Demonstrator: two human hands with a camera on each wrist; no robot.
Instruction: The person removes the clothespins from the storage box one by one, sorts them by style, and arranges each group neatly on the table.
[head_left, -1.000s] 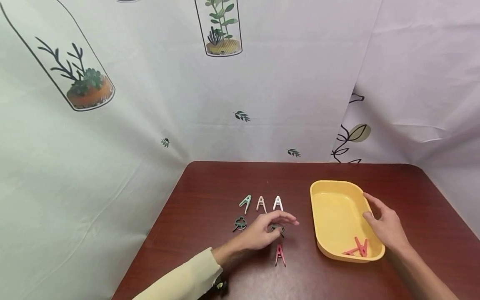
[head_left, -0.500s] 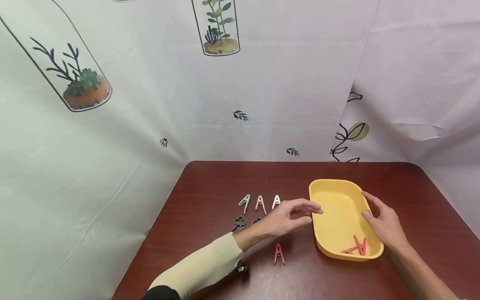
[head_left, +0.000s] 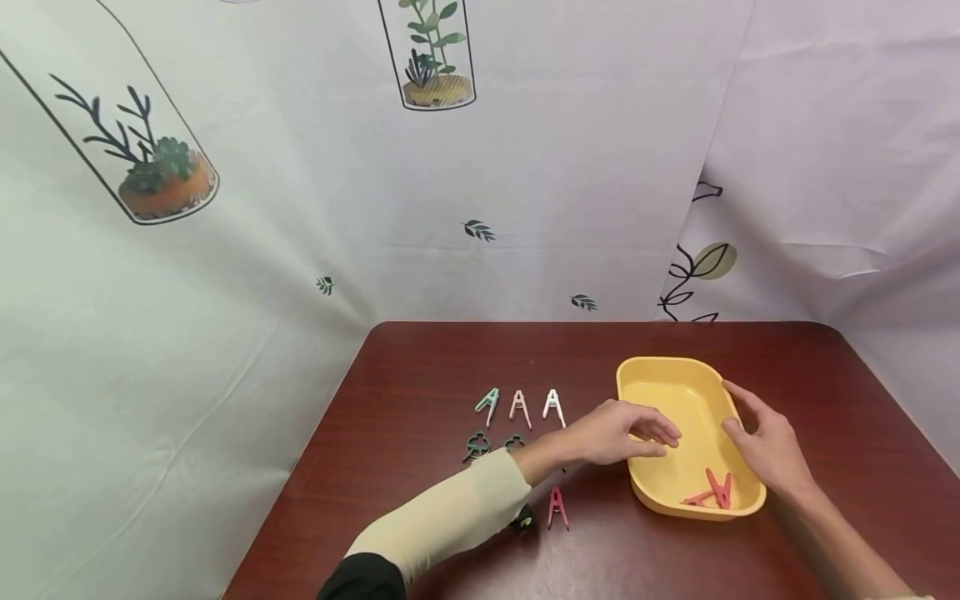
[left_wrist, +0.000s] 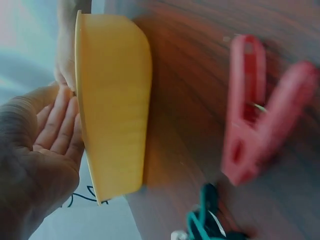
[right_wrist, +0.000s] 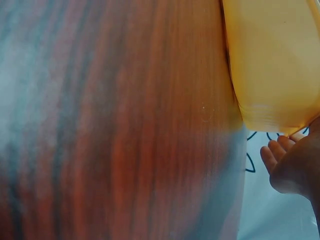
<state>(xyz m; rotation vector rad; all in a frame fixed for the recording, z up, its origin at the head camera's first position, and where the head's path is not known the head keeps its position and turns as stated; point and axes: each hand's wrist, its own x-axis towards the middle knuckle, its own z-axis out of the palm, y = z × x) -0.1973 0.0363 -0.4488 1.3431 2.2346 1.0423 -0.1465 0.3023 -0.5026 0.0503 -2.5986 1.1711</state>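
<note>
My left hand hovers over the left rim of a yellow plastic tray, its fingers loosely extended, nothing visible in them. The left wrist view shows its palm beside the tray wall, the fingertips partly hidden. At the tray's right rim my right hand holds the edge, thumb over the rim and fingers outside. Two red clothespins lie in the tray's near end. Another red clothespin lies on the table, below my left forearm.
A mint clothespin, a pale pink clothespin and a white clothespin form a row on the brown table. Nearer lie dark green round clips, partly covered by my left sleeve. A printed curtain hangs behind.
My left hand has moved right, from above the clips on the table to over the tray's left side. The right hand stays at the rim. The clothespins in the tray look unchanged.
</note>
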